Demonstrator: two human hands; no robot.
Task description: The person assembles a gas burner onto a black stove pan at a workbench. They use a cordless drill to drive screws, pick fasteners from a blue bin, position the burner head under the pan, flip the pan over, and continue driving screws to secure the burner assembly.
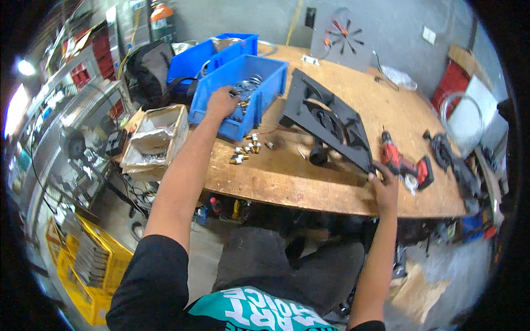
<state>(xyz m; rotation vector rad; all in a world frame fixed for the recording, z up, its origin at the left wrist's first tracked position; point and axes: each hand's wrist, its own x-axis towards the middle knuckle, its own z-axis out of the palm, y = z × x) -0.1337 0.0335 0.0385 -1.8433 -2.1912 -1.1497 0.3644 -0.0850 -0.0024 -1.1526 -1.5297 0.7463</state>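
Observation:
My left hand (222, 102) reaches into a blue plastic bin (264, 92) of small metal parts, fingers curled among them; what it grips is hidden. My right hand (383, 183) holds the near corner of a black flat panel (309, 96) with round fan openings, lying on the wooden table (287, 182). Several small brass fittings (245, 150) lie loose on the wood between the bin and the panel. A short black cylinder (318, 155) stands by the panel's near edge.
A red and black cordless drill (406, 163) lies right of my right hand. A second blue bin (212, 52) sits behind the first. An open cardboard box (157, 138) sits left of the table, yellow crates (88, 265) on the floor.

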